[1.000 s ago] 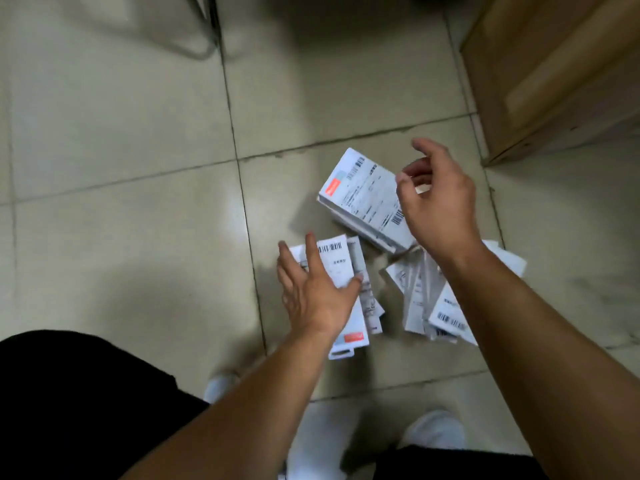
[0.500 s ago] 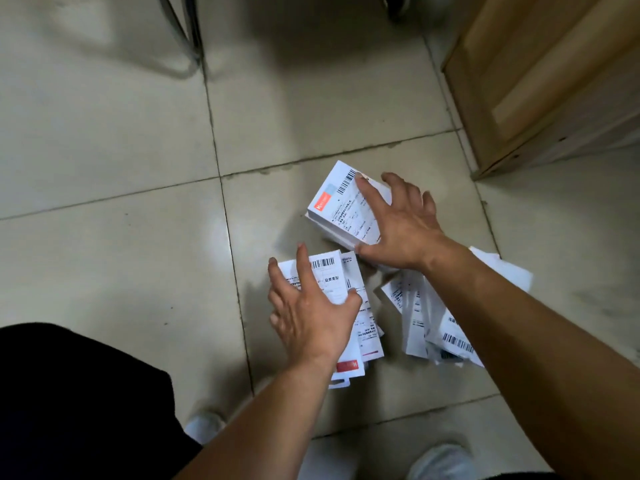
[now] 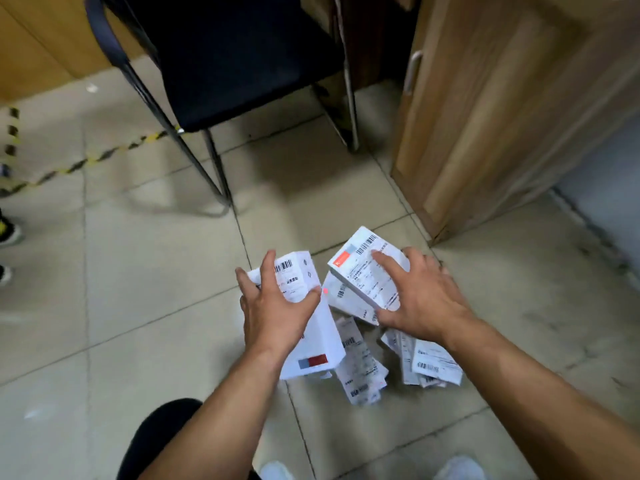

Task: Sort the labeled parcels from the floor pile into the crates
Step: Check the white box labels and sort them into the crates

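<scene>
Step (head view): picking up, judged early in the sort, since a pile (image 3: 363, 368) of labelled parcels lies on the floor between and near the hands.
Left hand (image 3: 277, 313): fingers and thumb clasp a tilted white parcel (image 3: 322, 341).
Right hand (image 3: 422, 306): spread fingers and thumb grip the orange-tagged parcel (image 3: 360, 268) at the pile's far side.
Next move: read both labels and carry the parcels to the crates, which are not in view.
Room: tiled floor (image 3: 138, 271); black chair (image 3: 242, 64) far; wooden cabinet (image 3: 502, 116) far right; striped tape (image 3: 86, 161) far left.

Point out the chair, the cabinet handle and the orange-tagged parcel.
chair (image 3: 242, 64), head view, seat cushion
cabinet handle (image 3: 411, 72), head view, middle of bar
orange-tagged parcel (image 3: 358, 271), head view, label face
</scene>
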The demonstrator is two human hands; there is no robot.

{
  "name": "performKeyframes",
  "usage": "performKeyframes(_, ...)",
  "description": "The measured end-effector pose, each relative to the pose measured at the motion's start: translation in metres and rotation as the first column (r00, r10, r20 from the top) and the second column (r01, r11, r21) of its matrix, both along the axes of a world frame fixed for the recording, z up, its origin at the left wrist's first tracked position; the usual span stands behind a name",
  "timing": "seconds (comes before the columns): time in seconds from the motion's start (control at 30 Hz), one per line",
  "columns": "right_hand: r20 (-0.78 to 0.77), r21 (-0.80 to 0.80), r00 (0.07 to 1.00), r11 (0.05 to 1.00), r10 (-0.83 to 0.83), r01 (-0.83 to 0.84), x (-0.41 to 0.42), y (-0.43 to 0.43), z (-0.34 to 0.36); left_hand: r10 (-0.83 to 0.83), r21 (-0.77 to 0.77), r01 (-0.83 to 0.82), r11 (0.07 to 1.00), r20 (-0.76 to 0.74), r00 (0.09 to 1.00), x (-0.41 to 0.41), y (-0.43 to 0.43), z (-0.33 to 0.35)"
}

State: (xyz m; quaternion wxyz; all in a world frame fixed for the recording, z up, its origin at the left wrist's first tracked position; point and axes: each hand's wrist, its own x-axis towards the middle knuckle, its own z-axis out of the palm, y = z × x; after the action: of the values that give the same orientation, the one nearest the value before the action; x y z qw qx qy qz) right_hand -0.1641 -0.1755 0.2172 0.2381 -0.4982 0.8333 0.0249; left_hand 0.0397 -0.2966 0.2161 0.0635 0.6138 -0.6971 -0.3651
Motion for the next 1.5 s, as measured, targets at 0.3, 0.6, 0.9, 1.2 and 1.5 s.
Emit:
performKeyframes(0.3, -0.027, -0.166, 0.970, 0.958, -0.241, 0.233, 0.015, 0.053, 0.340, -0.291, -0.153, 0.278, 0.948, -0.072, 0.954, -0.035, -0.023, 0.321)
performKeyframes(0.6, 0.032, -0.300, 0.772, 0.731, -0.634, 0.613, 0.095, 0.128, 0.568, -0.683, -0.181, 0.665, 0.724, -0.053, 0.729, -0.048, 0.006, 0.554)
performKeyframes(0.9, -0.024, -0.451, 0.488, 0.445, -0.873, 0.774, 0.183, 0.229, 0.636, -0.922, -0.280, 0.880, 0.383, -0.052, 0.384, -0.042, 0.091, 0.624)
performKeyframes(1.2, 0.012, -0.564, 0.147, 0.115, -0.989, 0.818, 0.271, 0.390, 0.673, -0.999, -0.388, 0.921, 0.022, -0.049, 0.003, -0.034, 0.274, 0.686)
performKeyframes(1.5, 0.159, -0.622, -0.197, -0.253, -0.967, 0.741, 0.391, 0.619, 0.674, -0.968, -0.448, 0.862, -0.236, 0.032, -0.248, 0.018, 0.567, 0.711)
